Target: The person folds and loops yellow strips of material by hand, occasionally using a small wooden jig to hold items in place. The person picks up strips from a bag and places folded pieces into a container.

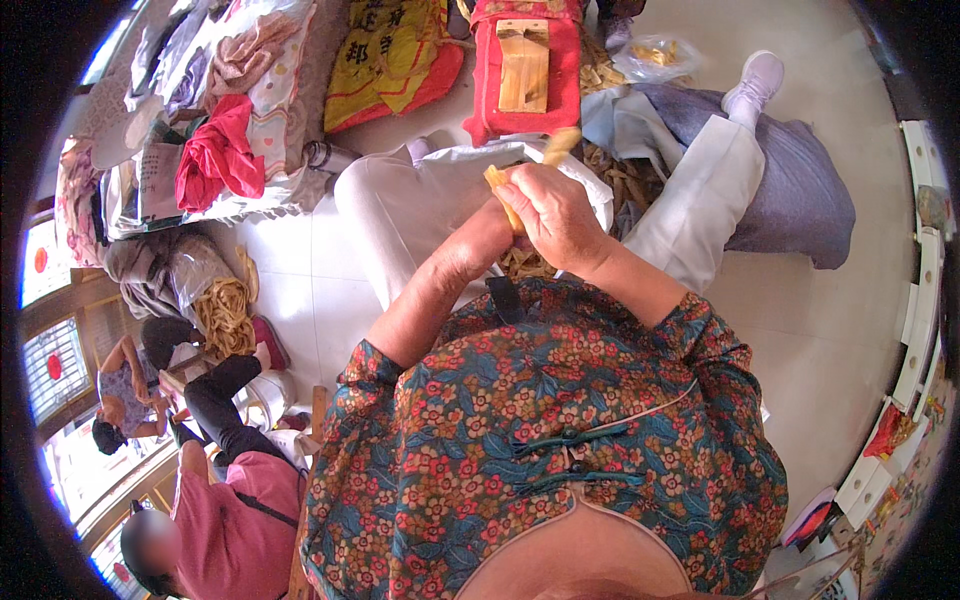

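My right hand (pixel 559 214) is closed on a yellowish, pliable strip (pixel 495 178) whose material I cannot tell. Just left of it and lower, my left hand (pixel 491 236) touches the same strip, its fingers largely hidden behind the right hand. A blurred yellowish end (pixel 562 146) sticks up beyond the right hand. Past both hands lies a wooden block with a slanted face (pixel 523 71) on a red cloth cover (pixel 486 120). White cloth (pixel 450 176) spreads over my lap, and brown strips or scraps (pixel 525 264) show below my hands.
More brown strips (pixel 615 176) lie between my legs, beside a blue-grey cloth (pixel 795 187). A plastic bag of yellowish pieces (pixel 660 54) rests on the floor. At left are a yellow and red sack (pixel 390 60), a clothes-covered surface (pixel 277 142), bundled strips (pixel 225 315) and two other people.
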A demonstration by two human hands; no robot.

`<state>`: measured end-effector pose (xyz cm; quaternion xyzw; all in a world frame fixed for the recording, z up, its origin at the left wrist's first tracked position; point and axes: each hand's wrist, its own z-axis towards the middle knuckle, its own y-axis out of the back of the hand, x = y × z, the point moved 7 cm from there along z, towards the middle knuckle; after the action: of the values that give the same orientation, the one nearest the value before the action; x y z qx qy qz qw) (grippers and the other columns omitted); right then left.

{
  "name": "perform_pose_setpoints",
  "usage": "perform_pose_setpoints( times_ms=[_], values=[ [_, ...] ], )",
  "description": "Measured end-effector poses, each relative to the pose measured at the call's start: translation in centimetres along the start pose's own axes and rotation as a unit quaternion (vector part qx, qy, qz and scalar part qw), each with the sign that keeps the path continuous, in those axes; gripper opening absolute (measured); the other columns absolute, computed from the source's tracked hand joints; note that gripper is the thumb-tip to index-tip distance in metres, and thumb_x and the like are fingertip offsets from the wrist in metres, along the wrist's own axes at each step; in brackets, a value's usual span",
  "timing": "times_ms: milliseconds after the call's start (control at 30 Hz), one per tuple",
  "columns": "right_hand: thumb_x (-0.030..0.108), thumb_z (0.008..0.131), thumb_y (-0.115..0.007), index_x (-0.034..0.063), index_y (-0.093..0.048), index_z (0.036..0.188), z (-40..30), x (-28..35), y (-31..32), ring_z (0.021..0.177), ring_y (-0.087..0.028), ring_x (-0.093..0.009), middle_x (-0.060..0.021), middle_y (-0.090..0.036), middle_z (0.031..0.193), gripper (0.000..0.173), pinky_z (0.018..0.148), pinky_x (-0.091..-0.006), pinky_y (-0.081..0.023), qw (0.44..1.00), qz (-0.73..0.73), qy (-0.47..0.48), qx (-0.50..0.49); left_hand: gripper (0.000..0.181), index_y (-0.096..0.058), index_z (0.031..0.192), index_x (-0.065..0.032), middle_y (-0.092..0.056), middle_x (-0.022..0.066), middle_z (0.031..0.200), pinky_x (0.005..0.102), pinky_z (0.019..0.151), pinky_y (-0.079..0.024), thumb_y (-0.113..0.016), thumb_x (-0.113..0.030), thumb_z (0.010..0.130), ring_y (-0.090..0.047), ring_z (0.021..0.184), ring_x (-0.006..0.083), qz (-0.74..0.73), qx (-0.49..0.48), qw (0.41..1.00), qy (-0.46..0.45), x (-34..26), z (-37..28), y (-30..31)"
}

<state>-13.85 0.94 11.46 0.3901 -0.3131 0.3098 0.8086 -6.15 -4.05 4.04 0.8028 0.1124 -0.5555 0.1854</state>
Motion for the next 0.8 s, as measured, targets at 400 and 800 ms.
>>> perform_pose_setpoints(
  times_ms=[400, 800],
  values=[
    [0.018, 0.091, -0.051, 0.0011, -0.054, 0.092, 0.0, -2.9, -1.4, 0.071, -0.06, -0.036, -0.0195, -0.059, 0.078, 0.017, 0.062, -0.0396, -0.047, 0.923, 0.282, -0.262, 0.026, 0.025, -0.053, 0.108, -0.0036, -0.058, 0.0123, 0.096, 0.0309, 0.08, -0.045, -0.046, 0.003, 0.085, -0.057, 0.089, 0.0227, 0.215, -0.343, 0.889, -0.216, -5.1, -2.9, 3.8],
    [0.024, 0.086, -0.06, 0.0069, -0.057, 0.081, 0.8, 0.2, 1.6, 0.065, -0.059, -0.031, -0.0108, -0.059, 0.069, 0.018, 0.053, -0.0385, -0.046, 0.998, -0.052, 0.013, 0.025, 0.02, -0.053, 0.099, -0.0035, -0.049, -0.002, 0.084, 0.023, 0.065, -0.038, -0.04, -0.01, 0.086, -0.045, 0.078, 0.0085, -0.017, -0.104, 0.986, -0.126, -3.8, -1.7, 3.3]
  ],
)
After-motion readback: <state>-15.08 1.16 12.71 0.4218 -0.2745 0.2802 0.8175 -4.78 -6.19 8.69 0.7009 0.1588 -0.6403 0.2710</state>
